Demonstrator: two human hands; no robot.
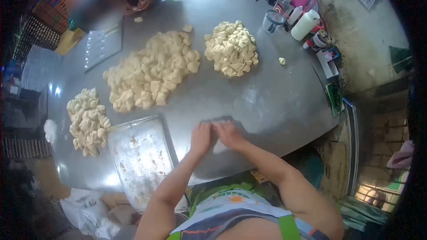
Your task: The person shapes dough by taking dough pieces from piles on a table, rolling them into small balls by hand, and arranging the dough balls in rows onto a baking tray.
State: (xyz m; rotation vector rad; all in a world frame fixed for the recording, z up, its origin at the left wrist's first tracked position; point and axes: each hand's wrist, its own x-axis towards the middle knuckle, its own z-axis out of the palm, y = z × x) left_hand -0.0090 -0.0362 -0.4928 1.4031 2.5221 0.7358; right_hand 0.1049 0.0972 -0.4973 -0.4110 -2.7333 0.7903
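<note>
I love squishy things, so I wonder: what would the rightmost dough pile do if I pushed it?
The rightmost dough pile would probably tumble apart, since it is heaped from many lumps. Each lump is likely soft, judging by its uneven, rounded shape. They probably wouldn't roll far, as few look like smooth balls.

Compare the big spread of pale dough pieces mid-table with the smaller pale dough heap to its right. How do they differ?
The big dough spread forms a long, slanting patch; the smaller dough heap is compact and roundish. The big dough spread covers far more of the metal table than the smaller dough heap. The spread lies closer to the rectangular silver tray, the heap closer to the white flask. Both are irregular lumps.
</note>
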